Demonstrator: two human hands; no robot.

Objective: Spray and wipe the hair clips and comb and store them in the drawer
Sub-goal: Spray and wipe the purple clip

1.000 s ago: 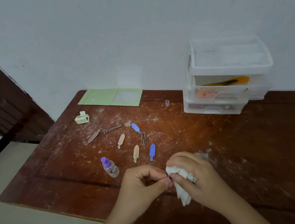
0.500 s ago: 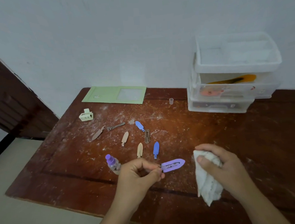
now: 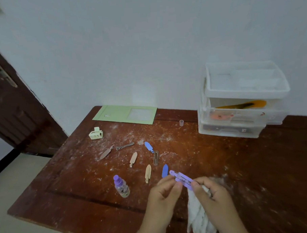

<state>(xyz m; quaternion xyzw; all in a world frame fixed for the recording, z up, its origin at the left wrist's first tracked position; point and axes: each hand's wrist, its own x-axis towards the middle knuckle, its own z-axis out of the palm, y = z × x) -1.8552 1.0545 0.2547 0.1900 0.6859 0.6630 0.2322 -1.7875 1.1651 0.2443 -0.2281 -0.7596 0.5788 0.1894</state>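
Both hands hold a purple hair clip (image 3: 181, 179) above the table's near side. My left hand (image 3: 165, 189) pinches its left part. My right hand (image 3: 207, 189) pinches its right end and also grips a white cloth (image 3: 197, 213) that hangs down. Several more clips lie on the dusty wooden table (image 3: 239, 165): two blue (image 3: 164, 170), two beige (image 3: 148, 173), brown ones (image 3: 156, 157) and a cream claw clip (image 3: 95, 133). A small spray bottle (image 3: 122, 186) with a purple cap stands left of my hands. The clear drawer unit (image 3: 237, 112) sits at the back right, an orange comb (image 3: 242, 105) inside.
A green card (image 3: 114, 114) lies at the table's back edge by the wall. A tiny clear cap (image 3: 181, 123) stands near the drawers. A dark wooden door (image 3: 12, 113) is at the left, beyond the table's left edge.
The hands parted, leaving the purple clip in my left hand. Now my right hand, still with the cloth, has come back and pinches the clip's other end. The view tilted up.
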